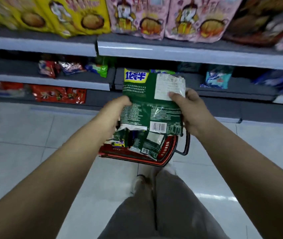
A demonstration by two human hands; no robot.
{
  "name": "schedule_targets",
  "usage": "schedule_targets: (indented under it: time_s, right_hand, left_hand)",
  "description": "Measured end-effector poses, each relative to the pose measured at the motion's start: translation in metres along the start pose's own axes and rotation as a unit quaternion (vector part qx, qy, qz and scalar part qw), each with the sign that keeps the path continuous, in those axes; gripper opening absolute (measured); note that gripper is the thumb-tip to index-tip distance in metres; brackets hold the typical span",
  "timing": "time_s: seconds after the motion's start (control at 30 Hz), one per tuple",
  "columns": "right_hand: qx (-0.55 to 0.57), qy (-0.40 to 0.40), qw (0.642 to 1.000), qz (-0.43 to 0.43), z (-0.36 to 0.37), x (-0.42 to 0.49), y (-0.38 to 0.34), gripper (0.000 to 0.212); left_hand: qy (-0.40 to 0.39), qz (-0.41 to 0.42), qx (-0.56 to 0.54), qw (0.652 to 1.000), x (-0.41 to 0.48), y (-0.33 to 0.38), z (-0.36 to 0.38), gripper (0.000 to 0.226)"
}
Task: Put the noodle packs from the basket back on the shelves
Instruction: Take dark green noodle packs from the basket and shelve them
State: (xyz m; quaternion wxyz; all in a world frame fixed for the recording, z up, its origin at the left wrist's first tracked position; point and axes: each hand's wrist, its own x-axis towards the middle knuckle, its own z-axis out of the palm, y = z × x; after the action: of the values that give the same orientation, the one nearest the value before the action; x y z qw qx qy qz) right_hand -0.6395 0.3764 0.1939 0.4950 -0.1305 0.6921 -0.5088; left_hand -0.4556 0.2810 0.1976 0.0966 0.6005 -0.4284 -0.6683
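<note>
We held a green noodle pack [147,102] upright in the air between both hands, its printed back and barcode towards us, directly above the basket [165,153] and in front of the lower shelves. Our left hand [115,116] gripped the pack's left edge, with the fingers curled behind it and out of view. Our right hand [191,109] pinched the right edge, the thumb lying on the white panel at the upper corner. Under the pack, more green packs [138,144] lay jumbled in the red basket, which stood on the pale tiled floor [34,144] with its dark handle [186,145] folded down to the right. Our legs in grey trousers [168,213] stood just behind the basket. Ahead of us, the middle shelf [89,78] carried a few small packets, well apart. Red packs [59,95] sat on the shelf below it. On the top shelf [189,54], yellow packs [63,16] stood at the left, pink packs [156,18] beside them and dark ones at the far right, all blurred.
</note>
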Motion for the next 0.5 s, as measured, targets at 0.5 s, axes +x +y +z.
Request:
schedule_targets:
  time_s: [0.5]
  right_hand:
    - [0.025,0.094,0.955,-0.279,-0.095,-0.171,-0.232,0.023]
  left_hand:
    - [0.030,0.421,0.102,0.901,-0.221,0.189,0.080,0.008]
